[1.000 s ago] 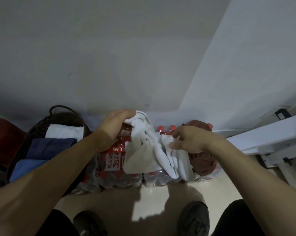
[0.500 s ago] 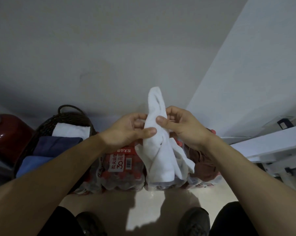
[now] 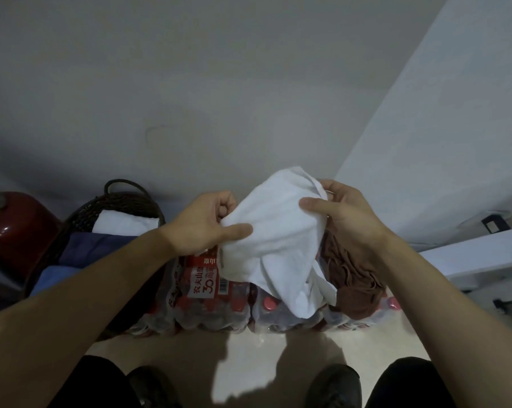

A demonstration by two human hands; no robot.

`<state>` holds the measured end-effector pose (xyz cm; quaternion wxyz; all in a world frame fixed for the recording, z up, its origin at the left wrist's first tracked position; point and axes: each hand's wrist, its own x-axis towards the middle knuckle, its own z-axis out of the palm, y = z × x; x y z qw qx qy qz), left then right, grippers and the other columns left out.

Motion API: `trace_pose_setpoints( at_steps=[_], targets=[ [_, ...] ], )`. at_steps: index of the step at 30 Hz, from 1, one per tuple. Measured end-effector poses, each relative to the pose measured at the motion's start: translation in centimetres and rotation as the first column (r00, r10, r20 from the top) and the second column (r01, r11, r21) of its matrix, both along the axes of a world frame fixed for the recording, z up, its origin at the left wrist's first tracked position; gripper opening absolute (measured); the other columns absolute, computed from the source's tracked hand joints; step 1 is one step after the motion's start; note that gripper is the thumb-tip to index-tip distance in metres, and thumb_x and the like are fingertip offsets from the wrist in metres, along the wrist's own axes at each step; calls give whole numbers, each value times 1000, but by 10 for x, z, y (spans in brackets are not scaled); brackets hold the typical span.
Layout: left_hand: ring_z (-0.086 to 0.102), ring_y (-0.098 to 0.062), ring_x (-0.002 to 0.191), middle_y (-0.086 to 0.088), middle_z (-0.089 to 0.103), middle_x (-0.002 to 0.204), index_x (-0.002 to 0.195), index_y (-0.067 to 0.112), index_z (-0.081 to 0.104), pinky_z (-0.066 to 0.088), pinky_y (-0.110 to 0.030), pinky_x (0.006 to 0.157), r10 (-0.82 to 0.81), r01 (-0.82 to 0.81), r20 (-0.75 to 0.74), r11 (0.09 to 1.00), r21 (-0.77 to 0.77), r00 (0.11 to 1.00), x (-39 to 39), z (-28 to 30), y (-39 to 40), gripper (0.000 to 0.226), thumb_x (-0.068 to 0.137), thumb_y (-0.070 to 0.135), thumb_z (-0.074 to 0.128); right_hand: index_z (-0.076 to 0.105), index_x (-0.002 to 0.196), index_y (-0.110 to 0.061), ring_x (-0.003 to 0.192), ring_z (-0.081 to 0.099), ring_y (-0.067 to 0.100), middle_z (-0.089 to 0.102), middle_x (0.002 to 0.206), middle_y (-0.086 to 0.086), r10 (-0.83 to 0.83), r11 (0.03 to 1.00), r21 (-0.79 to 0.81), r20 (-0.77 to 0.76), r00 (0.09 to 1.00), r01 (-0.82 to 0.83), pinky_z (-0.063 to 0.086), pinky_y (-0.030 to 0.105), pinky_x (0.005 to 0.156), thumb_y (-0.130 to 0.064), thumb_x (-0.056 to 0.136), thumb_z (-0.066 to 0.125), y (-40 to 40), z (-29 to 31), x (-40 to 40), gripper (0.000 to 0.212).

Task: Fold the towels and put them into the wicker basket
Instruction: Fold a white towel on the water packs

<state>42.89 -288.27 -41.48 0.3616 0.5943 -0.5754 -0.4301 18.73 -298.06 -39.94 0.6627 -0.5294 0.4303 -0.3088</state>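
Both hands hold the white towel [image 3: 278, 240] in the air above the bottled-water packs [image 3: 219, 301]: left hand [image 3: 207, 225] pinches its left edge, right hand [image 3: 343, 213] grips the upper right, likely spreading it to find corners. Brown towel [image 3: 351, 275] waits on the packs. Wicker basket [image 3: 125, 201], left, already holds folded towels.

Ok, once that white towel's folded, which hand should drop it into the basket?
Probably the left hand: the wicker basket sits on its side, while the right hand would have to cross over. Both grip the white towel.
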Motion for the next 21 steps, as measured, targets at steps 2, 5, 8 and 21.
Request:
trace_pose_setpoints(
  at_steps=[2, 5, 8, 21],
  targets=[
    [56, -1, 58, 12, 59, 63, 87, 14, 53, 44, -16, 53, -24, 24, 30, 1000, 2, 999, 3, -4, -1, 32, 75, 22, 82, 71, 106, -5, 89, 71, 29, 75, 98, 14, 36, 999, -17, -36, 999, -37, 57, 37, 77, -14, 81, 79, 3, 1, 0, 27],
    [60, -5, 67, 8, 62, 74, 99, 24, 62, 45, -19, 62, -72, 67, 173, 997, 35, 982, 7, -6, -1, 32, 75, 30, 82, 70, 90, -10, 77, 64, 23, 70, 85, 8, 59, 997, -53, -84, 995, -63, 51, 33, 66, -19, 87, 74, 6, 0, 2, 10],
    [54, -5, 60, 2, 59, 66, 78, 12, 66, 39, -19, 58, -150, 132, 282, 988, 83, 948, 8, -7, -1, 25, 80, 35, 77, 62, 93, -13, 79, 57, 27, 64, 87, 10, 69, 997, -35, -77, 995, -72, 43, 42, 68, -23, 97, 62, 4, 0, 3, 11],
    [56, 0, 56, 11, 63, 63, 72, 18, 61, 43, -13, 52, -90, 90, 207, 996, 10, 974, 12, 0, 0, 30, 71, 40, 82, 72, 104, -4, 91, 73, 29, 75, 102, 15, 246, 963, -65, -190, 951, -262, 60, 35, 74, -23, 91, 70, 11, 11, -10, 23]
  ],
)
